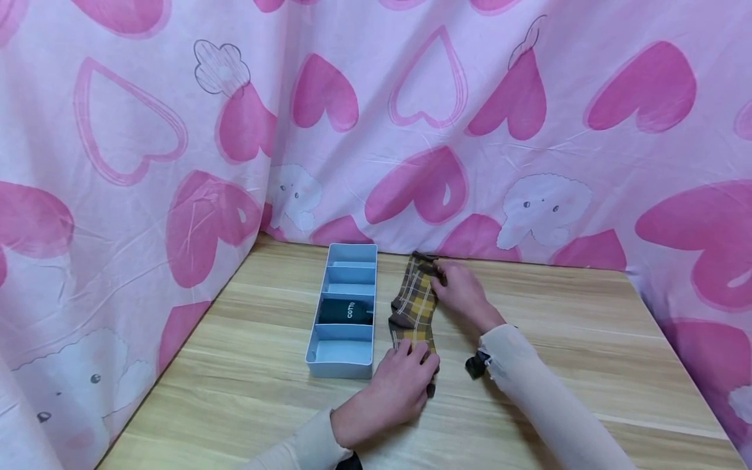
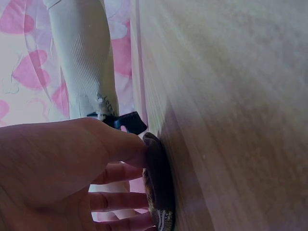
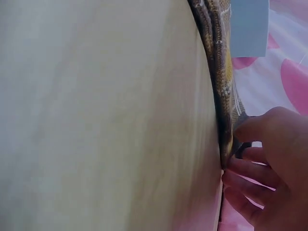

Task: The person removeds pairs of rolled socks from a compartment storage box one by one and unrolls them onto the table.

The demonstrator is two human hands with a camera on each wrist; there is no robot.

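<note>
Brown and yellow plaid socks (image 1: 416,303) lie lengthwise on the table, layered over each other, with dark heel parts at their left edge. At the far, cuff end my right hand (image 1: 464,290) pinches the dark edge between thumb and fingers. The right wrist view shows the sock layers (image 3: 219,53) running up to that thumb. My left hand (image 1: 390,388) rests over the near end, fingers extended across the fabric. In the left wrist view, its thumb touches the dark sock end (image 2: 161,178) and the fingertips meet the plaid part.
Left of the socks stands a light blue divided box (image 1: 343,370). One compartment holds a dark folded item (image 1: 337,312) with white lettering. All lie on a wood-grain table (image 1: 235,385). A pink heart-print curtain (image 1: 364,163) hangs along its back and left sides.
</note>
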